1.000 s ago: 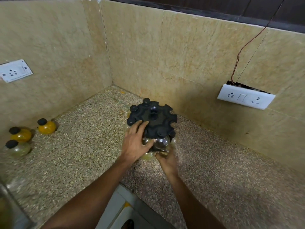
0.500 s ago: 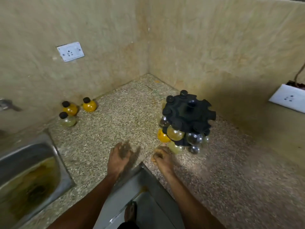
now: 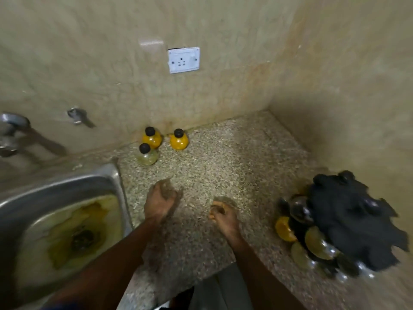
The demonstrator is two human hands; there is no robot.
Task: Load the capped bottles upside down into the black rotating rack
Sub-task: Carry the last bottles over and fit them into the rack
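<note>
No brand, label or writing is readable on any item. My left hand point(image 3: 159, 201) hovers over the counter point(image 3: 223, 164) at centre, fingers loosely curled, holding nothing; motion blur smears the fingertips. My right hand point(image 3: 223, 217) sits at about 4 o'clock from it, fingers curled inward, apparently empty, though blur prevents confirmation. Three capped bottles point(image 3: 154, 139) stand upright at 12 o'clock against the wall. The black rotating rack point(image 3: 350, 220) stands at 3 o'clock, blurred, with bottles hanging beneath it. The sink point(image 3: 116, 175) at 9 o'clock is cut off by the frame edge.
</note>
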